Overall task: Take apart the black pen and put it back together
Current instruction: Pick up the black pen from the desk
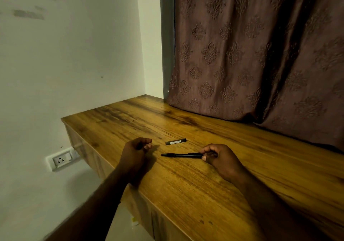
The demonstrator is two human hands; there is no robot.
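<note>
While right hand [216, 157] grips, black pen [181, 155] lies crosswise — tip leftward

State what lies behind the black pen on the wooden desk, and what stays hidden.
Behind the black pen, a short dark tube with a pale label lies apart on the wooden desk. The pen's rear end is covered by the right hand; the left hand is curled, contents unseen.

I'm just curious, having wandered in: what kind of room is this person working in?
Most likely a room in a home, perhaps a bedroom or study corner. A patterned brown curtain hangs down to a built-in wooden counter, and a wall socket sits low on the plain white wall.
</note>
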